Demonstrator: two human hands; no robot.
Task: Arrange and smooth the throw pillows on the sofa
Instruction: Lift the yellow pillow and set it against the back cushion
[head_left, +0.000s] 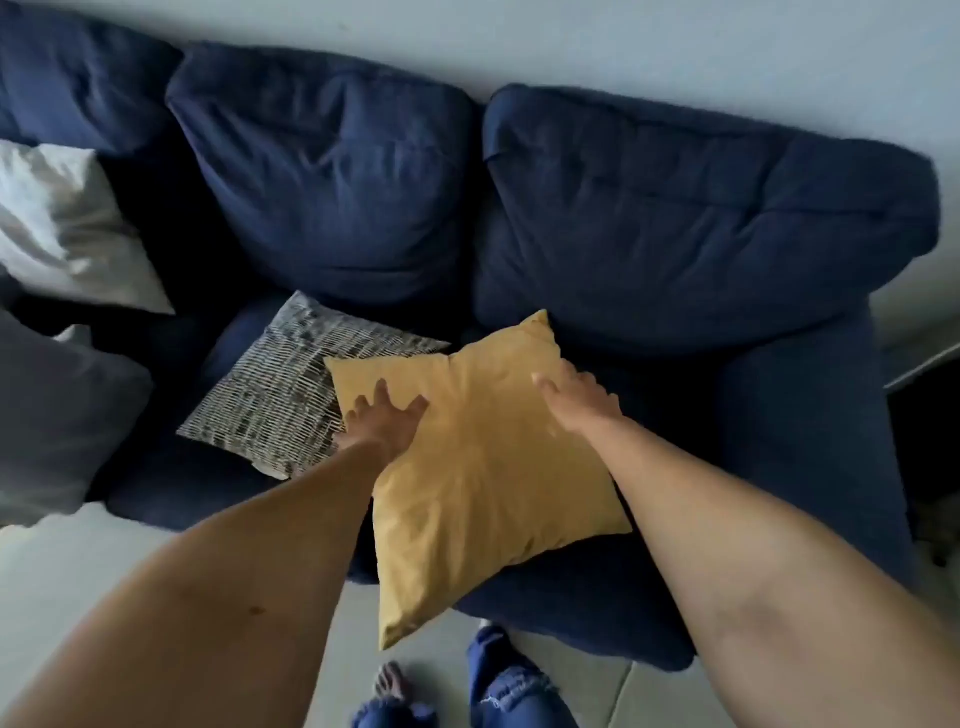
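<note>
A yellow throw pillow (483, 478) lies flat on the seat of the dark blue sofa (649, 208), its lower corner hanging past the front edge. My left hand (382, 421) rests on the pillow's left edge, fingers spread. My right hand (579, 400) lies on its upper right side with fingers apart, some curling over the far edge. A black-and-white patterned pillow (270, 395) lies flat to the left, partly under the yellow one. A white pillow (67, 228) leans at the far left.
A grey pillow (57, 415) sits at the left edge of the view. Two big blue back cushions stand against the pale wall. Pale floor tiles and my legs in torn jeans (498, 686) show below. A dark gap lies right of the sofa arm.
</note>
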